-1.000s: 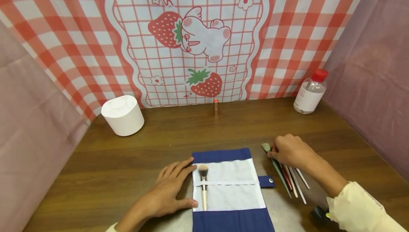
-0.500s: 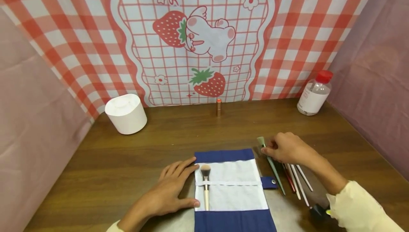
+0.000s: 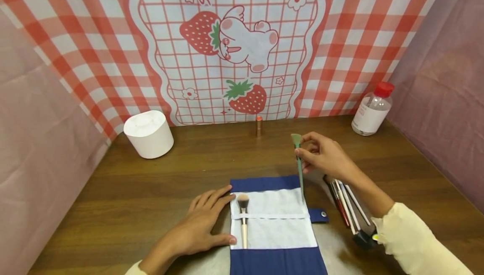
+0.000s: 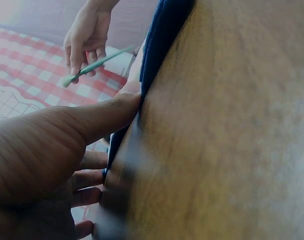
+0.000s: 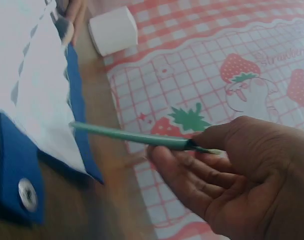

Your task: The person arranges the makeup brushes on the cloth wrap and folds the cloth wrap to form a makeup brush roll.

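Note:
My right hand (image 3: 326, 156) pinches a green makeup brush (image 3: 300, 170) near its bristles, the handle's tip pointing down over the right side of the brush roll. The brush roll (image 3: 277, 234) lies unfolded on the table, white inside with navy ends and a navy snap tab (image 3: 316, 215). A makeup brush with a pale handle (image 3: 243, 228) is tucked under its white band on the left. My left hand (image 3: 196, 226) rests with fingers spread along the roll's left edge. In the right wrist view the green brush (image 5: 132, 136) sits between thumb and fingers.
Several brushes (image 3: 347, 207) lie in a bunch right of the roll, beside a small black object (image 3: 364, 239). Farther back stand a white container (image 3: 149, 135), a copper-coloured tube (image 3: 259, 127) and a red-capped bottle (image 3: 372, 111), before a checked cloth.
My right hand has lifted the green brush off the bunch and carried it left and away, its handle now more upright over the roll's edge. My left hand has stayed put.

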### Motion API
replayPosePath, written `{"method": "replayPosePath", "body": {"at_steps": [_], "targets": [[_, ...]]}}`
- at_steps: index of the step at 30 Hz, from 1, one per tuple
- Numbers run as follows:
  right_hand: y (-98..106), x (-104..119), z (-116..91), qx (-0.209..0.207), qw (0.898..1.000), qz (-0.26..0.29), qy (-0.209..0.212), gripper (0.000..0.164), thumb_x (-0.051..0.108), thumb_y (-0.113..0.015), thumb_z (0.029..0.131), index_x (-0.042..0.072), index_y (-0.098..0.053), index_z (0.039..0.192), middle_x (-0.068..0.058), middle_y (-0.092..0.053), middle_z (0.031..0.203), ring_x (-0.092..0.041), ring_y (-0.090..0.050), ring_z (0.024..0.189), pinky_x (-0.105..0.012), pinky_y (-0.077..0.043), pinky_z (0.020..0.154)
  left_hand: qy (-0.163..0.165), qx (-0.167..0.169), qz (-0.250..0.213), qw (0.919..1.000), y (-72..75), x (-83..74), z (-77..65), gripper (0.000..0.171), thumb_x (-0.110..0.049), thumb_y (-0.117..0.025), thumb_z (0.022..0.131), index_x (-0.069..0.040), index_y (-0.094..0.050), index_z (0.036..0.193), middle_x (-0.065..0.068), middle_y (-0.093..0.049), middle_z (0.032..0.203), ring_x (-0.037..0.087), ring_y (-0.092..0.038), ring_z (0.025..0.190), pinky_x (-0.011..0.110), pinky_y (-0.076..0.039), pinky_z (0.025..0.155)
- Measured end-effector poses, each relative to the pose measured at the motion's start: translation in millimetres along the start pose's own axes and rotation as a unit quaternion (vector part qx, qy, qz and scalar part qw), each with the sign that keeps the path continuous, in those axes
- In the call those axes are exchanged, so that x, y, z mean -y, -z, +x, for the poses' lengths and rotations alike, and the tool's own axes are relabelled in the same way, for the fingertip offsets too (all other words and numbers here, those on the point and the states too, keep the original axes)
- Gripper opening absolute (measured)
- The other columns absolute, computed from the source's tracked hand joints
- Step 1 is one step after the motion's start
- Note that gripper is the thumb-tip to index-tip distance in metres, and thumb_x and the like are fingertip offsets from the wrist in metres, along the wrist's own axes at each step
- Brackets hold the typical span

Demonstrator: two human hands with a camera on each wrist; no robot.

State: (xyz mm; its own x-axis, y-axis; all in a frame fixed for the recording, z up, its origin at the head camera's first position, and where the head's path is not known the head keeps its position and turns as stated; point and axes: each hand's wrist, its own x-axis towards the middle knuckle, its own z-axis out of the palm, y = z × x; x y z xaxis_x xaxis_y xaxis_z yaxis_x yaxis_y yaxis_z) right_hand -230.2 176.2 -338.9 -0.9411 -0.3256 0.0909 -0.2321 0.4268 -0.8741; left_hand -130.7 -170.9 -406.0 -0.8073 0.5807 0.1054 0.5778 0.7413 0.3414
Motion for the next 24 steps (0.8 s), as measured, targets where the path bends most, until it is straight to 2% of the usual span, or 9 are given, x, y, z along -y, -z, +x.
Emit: {"method": "replayPosePath", "body": {"at_steps": [5, 12, 15, 24], "targets": [[-20, -4, 9, 0.002, 0.993, 0.116, 0.004, 0.042, 0.016, -0.063, 0.088, 0.001, -0.040, 0.120, -0.030, -0.058, 0.101, -0.039, -0.064, 0.068, -0.051, -0.051, 0.062, 0.000, 0.001, -0.001, 1.0000, 0.3, 0.2, 0.2, 0.092, -0.070, -0.057, 0.072, -0.022, -0.028, 0.145, -0.004, -0.015, 0.153, 0.023, -0.020, 0.133, 0.054, -0.018, 0.102], [-44, -13, 19, 0.016, 0.977, 0.212, -0.006, 0.051, 0.012, -0.060, 0.090, 0.003, -0.030, 0.131, -0.037, -0.053, 0.104, -0.044, -0.061, 0.075, -0.048, -0.052, 0.064, -0.002, -0.005, 0.001, 1.0000, 0.1, 0.7, 0.3, 0.093, -0.069, -0.059, 0.071, -0.022, -0.029, 0.145, -0.004, -0.015, 0.153, 0.025, -0.021, 0.133, 0.053, -0.018, 0.102], [-52, -15, 21, 0.021, 0.971, 0.236, -0.013, 0.054, 0.011, -0.059, 0.090, 0.006, -0.028, 0.134, -0.036, -0.052, 0.106, -0.045, -0.060, 0.078, -0.049, -0.052, 0.065, -0.001, -0.003, 0.000, 1.0000, -0.1, 0.7, 0.1, 0.093, -0.070, -0.059, 0.071, -0.022, -0.029, 0.145, -0.004, -0.016, 0.153, 0.024, -0.020, 0.133, 0.053, -0.018, 0.102], [-73, -18, 21, 0.054, 0.965, 0.248, -0.065, 0.053, 0.008, -0.058, 0.091, 0.011, -0.029, 0.134, -0.031, -0.055, 0.107, -0.040, -0.061, 0.077, -0.049, -0.052, 0.066, 0.002, -0.004, 0.003, 1.0000, -0.7, 0.4, 0.7, 0.092, -0.070, -0.058, 0.071, -0.023, -0.029, 0.145, -0.005, -0.016, 0.153, 0.022, -0.020, 0.133, 0.053, -0.019, 0.101]]}}
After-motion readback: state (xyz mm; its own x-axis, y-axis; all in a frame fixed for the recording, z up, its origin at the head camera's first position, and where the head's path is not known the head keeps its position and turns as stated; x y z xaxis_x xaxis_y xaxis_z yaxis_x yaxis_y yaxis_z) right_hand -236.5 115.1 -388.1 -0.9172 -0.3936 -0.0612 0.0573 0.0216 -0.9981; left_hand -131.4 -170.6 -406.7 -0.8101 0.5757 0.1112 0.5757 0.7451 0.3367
